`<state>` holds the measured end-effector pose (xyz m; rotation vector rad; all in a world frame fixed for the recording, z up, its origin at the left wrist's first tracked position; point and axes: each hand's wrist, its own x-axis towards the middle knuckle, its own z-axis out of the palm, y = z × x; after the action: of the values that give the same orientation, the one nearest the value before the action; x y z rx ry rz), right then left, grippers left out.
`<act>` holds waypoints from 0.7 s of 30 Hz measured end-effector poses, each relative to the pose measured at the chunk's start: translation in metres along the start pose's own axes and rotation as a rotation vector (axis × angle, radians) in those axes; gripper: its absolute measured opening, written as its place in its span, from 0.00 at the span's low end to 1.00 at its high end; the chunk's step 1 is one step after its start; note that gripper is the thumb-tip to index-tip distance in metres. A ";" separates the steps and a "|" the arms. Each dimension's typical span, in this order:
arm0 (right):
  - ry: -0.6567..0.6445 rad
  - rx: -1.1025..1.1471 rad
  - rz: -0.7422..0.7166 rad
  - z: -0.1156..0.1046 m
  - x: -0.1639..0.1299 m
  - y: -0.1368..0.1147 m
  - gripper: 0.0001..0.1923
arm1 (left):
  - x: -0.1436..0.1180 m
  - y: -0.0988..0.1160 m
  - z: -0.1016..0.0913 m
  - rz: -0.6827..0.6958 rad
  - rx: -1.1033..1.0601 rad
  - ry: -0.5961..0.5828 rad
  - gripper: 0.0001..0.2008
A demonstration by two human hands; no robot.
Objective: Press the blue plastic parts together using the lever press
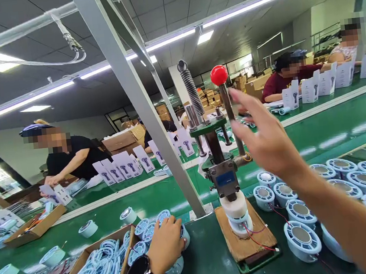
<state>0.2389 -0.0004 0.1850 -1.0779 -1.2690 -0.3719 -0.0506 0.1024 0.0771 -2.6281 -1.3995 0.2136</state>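
My right hand (264,133), blurred, is raised beside the lever of a hand press (225,178), just below its red ball knob (219,75). Its fingers are apart and not wrapped around the lever. Under the press's white ram block (234,205), a light-blue round housing (240,226) with red wires sits on a wooden board (227,232). My left hand (166,243), with a black watch on the wrist, is among more light-blue round housings left of the press. Its fingers curl over one housing (186,234) at their tips; the palm side is hidden.
Metal-centred housings (301,235) crowd the right side. A carton of light-blue rings (95,268) stands at left, near bundled red wires. A grey post (147,110) rises beside the press. Across the green conveyor (331,117), people work beside white boxes (129,164).
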 end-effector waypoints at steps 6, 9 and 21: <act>-0.159 0.081 0.594 0.040 -0.200 0.022 0.43 | -0.024 0.016 0.014 -0.047 -0.014 0.093 0.32; -0.301 0.119 0.802 0.059 -0.226 0.035 0.45 | -0.043 0.013 0.010 -0.059 -0.007 0.145 0.33; -0.074 0.237 0.683 0.046 -0.277 0.009 0.30 | -0.121 -0.196 0.015 -0.391 -0.078 0.171 0.17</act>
<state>0.1307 -0.0469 -0.0701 -1.2493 -0.9062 0.3293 -0.2790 0.1102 0.1088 -2.2975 -1.8456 -0.1125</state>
